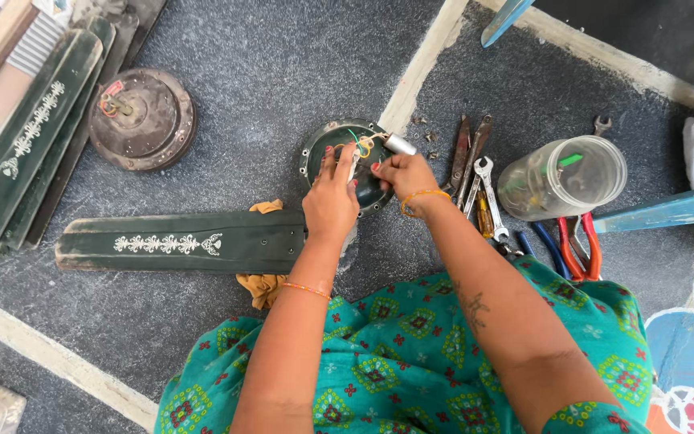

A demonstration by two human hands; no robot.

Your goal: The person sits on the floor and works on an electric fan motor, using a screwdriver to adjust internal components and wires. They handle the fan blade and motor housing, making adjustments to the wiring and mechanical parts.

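Our lap in green patterned cloth (411, 370) lies closest, both forearms reaching out over the grey floor (267, 72). We press our left hand (331, 201) down on the round fan motor (345, 165), fingers curled over its face. Our right hand (405, 173) pinches the coloured wires (361, 145) beside a silver capacitor (400, 144). One green blade (178, 241) sticks out to the left of the motor. Wrenches (483, 189), pliers (576, 245) and a clear jar (564, 177) lie to the right.

grey floor (267, 72), fan blade (178, 241), wrenches (487, 197)
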